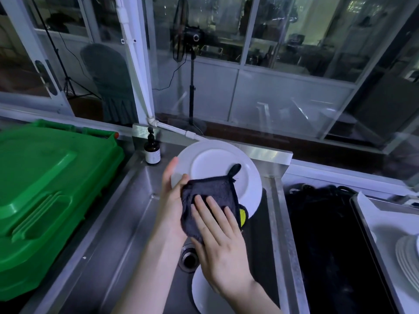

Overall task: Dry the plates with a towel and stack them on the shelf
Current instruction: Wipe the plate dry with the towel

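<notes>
A white plate (217,164) is held tilted above the steel sink (127,223). My left hand (172,196) grips its left rim, thumb on the front face. A dark fluffy towel (210,200) with a hanging loop covers the plate's lower part. My right hand (217,241) presses the towel against the plate with straight, spread fingers. A second white plate (201,293) lies in the sink bottom below my right wrist. At the far right edge a stack of white plates (408,257) sits on a tray-like shelf (371,223).
A green plastic bin lid (45,189) fills the left side. A brown pump bottle (152,148) stands at the sink's back corner. The drain (188,259) lies under my hands. A black surface (328,245) sits right of the sink. Glass panes rise behind.
</notes>
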